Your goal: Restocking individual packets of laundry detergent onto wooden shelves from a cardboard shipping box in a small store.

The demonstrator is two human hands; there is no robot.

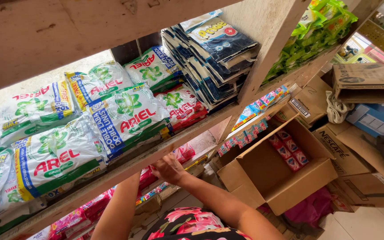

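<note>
The right hand (169, 169) reaches under the front edge of the pale wooden shelf (165, 149), touching shiny pink and red packets (184, 153); I cannot tell if it grips. The left hand is hidden behind that edge.

Bare forearms, right hand (169, 169) without rings, sleeveless black top (194, 224) (pink and red floral print, green leaves)

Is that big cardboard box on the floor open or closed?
Open: the cardboard box has its flaps spread, showing a few small red packets inside.
</note>
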